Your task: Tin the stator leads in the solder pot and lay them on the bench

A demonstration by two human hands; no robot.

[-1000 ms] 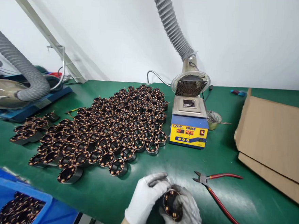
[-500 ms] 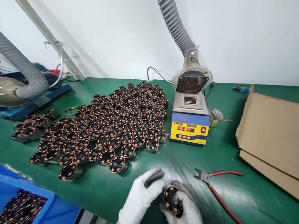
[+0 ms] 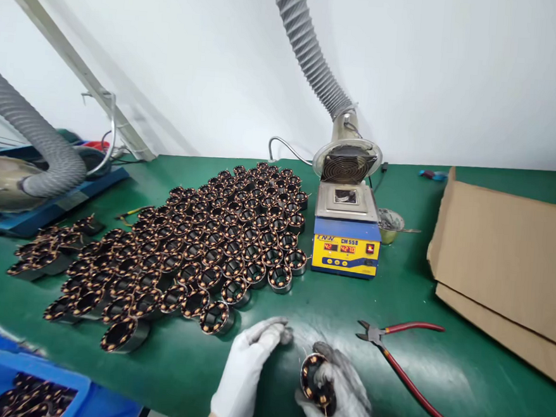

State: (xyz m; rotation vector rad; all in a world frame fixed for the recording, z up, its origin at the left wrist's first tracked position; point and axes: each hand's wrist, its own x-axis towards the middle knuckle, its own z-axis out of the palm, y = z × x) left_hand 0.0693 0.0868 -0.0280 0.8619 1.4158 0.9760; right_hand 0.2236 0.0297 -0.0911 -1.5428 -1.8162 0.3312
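My right hand (image 3: pixel 344 391), in a white glove with grey-stained fingertips, grips a motor stator (image 3: pixel 311 376), a ring with copper windings inside. Its thumb reaches into the ring, and thin wire ends stick out at the top and bottom. To its left, clear of the stator, my gloved left hand (image 3: pixel 251 362) has thumb and fingertips pressed together; whether anything is between them is too small to see. Cutting pliers (image 3: pixel 371 332) with red handles lie spread apart right of my hands. A large group of similar stators (image 3: pixel 212 255) stands on the green bench beyond my left hand.
A blue and yellow solder pot (image 3: pixel 345 248) stands under a fume extraction hose (image 3: pixel 312 52). Beside it is a small cup (image 3: pixel 390 226) with a stick across it. Cardboard (image 3: pixel 503 262) lies at right. A blue bin (image 3: pixel 23 368) at lower left holds more stators.
My left hand's thumb and fingers have closed together, and the hand has drawn a little away from the stator. The right hand still grips the stator. The whole view has shifted slightly.
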